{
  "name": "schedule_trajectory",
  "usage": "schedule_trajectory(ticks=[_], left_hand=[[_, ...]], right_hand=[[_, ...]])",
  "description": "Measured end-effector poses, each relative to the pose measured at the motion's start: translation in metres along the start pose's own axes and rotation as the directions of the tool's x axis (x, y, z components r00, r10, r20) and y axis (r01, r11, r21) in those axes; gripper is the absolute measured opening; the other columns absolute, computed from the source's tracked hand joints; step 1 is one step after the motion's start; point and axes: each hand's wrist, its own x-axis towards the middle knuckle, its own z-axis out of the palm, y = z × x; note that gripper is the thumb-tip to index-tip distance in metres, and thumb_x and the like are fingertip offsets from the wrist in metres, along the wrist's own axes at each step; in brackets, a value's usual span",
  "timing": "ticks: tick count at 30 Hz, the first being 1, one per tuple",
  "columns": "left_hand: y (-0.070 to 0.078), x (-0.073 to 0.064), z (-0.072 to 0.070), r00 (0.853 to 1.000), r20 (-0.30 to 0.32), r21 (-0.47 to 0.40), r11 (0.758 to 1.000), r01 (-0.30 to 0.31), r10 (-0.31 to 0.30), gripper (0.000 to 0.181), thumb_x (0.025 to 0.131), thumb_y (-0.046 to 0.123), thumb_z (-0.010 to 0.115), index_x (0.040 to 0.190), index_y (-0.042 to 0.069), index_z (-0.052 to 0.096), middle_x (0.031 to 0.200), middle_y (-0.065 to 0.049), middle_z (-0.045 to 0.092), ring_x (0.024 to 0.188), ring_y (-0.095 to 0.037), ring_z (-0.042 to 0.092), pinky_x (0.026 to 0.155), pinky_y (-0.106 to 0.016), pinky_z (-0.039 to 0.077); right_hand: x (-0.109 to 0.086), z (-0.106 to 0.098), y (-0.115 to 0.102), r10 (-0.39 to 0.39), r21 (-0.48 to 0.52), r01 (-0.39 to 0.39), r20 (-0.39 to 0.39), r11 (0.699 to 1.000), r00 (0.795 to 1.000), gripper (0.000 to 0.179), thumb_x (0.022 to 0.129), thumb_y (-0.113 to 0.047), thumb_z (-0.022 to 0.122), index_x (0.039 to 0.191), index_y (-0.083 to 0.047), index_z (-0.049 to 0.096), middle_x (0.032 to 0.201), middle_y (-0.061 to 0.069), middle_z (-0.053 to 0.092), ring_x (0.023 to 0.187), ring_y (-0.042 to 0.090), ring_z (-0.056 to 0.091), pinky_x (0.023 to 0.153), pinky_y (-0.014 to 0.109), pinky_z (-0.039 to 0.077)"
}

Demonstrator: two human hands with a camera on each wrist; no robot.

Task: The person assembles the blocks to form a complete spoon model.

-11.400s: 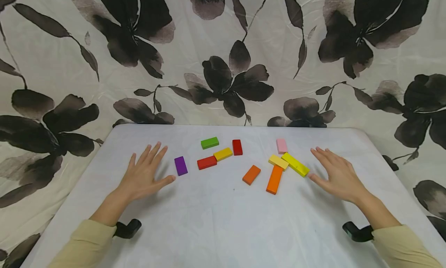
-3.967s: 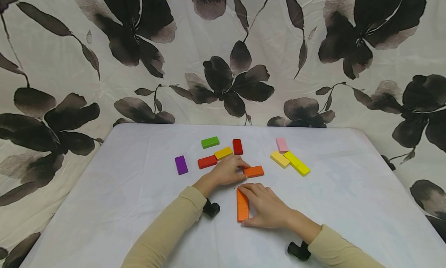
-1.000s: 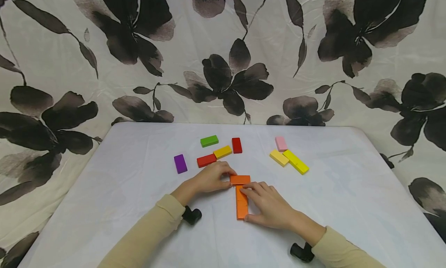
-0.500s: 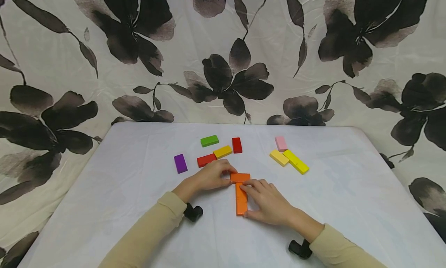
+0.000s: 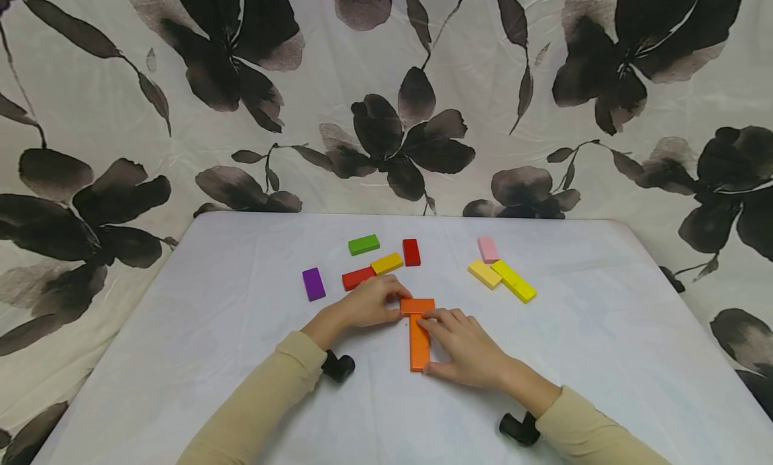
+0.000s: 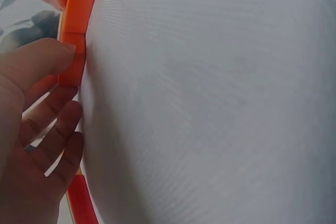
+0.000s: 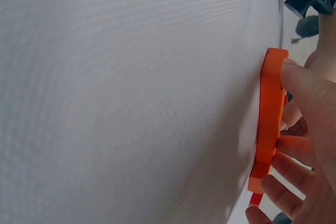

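Observation:
Two orange wooden blocks meet in a T shape at the middle of the white table. My left hand point(image 5: 368, 305) pinches the left end of the shorter block point(image 5: 418, 306), which lies crosswise; the left wrist view shows the thumb on its near face. Pointing toward me is the longer block point(image 5: 419, 345), its far end against the crosswise one. My right hand point(image 5: 474, 352) holds this longer block from the right, thumb at the near end and fingertips at the far end. In the right wrist view the thumb presses the end of the long block point(image 7: 271, 103).
Beyond my left hand lie a purple block point(image 5: 313, 284), a green block point(image 5: 364, 245), two red blocks, one point(image 5: 411, 252) upright to my view, and a yellow block point(image 5: 386, 264). Farther right, a pink block point(image 5: 488, 249) sits by a pale yellow point(image 5: 484, 274) and a long yellow block point(image 5: 513, 282).
Both hands were spread flat and apart at first. They took the two scattered orange blocks and brought them together as a T, which has since slid slightly away from me.

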Motion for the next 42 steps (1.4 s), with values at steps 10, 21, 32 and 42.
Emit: schedule_trajectory(ticks=[10, 21, 32, 42], left_hand=[[-0.001, 0.001, 0.001, 1.0, -0.008, 0.0, 1.0, 0.003, -0.003, 0.028, 0.079, 0.021, 0.071, 0.107, 0.017, 0.068, 0.093, 0.005, 0.06, 0.082, -0.009, 0.05, 0.072, -0.022, 0.044], [-0.001, 0.001, 0.002, 1.0, -0.02, -0.026, 1.0, 0.013, -0.013, 0.026, 0.079, 0.02, 0.072, 0.105, 0.016, 0.069, 0.092, 0.005, 0.061, 0.083, -0.01, 0.051, 0.073, -0.023, 0.045], [-0.003, 0.002, 0.004, 0.999, -0.021, -0.041, 0.998, 0.042, -0.043, 0.029, 0.078, 0.021, 0.073, 0.106, 0.016, 0.067, 0.093, 0.006, 0.062, 0.083, -0.01, 0.051, 0.074, -0.023, 0.045], [-0.002, 0.001, 0.004, 0.998, -0.035, -0.052, 0.997, 0.048, -0.05, 0.027, 0.078, 0.02, 0.073, 0.104, 0.016, 0.068, 0.091, 0.005, 0.061, 0.084, -0.012, 0.052, 0.074, -0.023, 0.045]], right_hand=[[0.001, 0.0, -0.001, 0.023, 0.003, -0.023, 0.015, 1.0, 1.0, 0.068, 0.078, -0.047, 0.067, 0.133, -0.012, 0.048, 0.133, 0.004, 0.045, 0.116, 0.021, 0.042, 0.088, 0.038, 0.04], [0.001, -0.012, 0.007, 0.042, 0.003, -0.042, -0.14, 0.999, 0.989, 0.055, 0.077, -0.031, 0.073, 0.127, -0.015, 0.054, 0.125, 0.001, 0.053, 0.109, 0.02, 0.049, 0.084, 0.038, 0.043], [0.006, -0.026, 0.028, 0.148, 0.079, -0.133, -0.236, 0.988, 0.96, 0.049, 0.078, -0.02, 0.074, 0.123, -0.013, 0.057, 0.117, 0.002, 0.058, 0.107, 0.021, 0.052, 0.091, 0.042, 0.044], [0.013, -0.033, 0.066, 0.266, 0.133, -0.235, -0.311, 0.963, 0.913, 0.043, 0.079, -0.013, 0.071, 0.119, -0.004, 0.059, 0.11, 0.012, 0.06, 0.098, 0.028, 0.055, 0.084, 0.041, 0.046]])
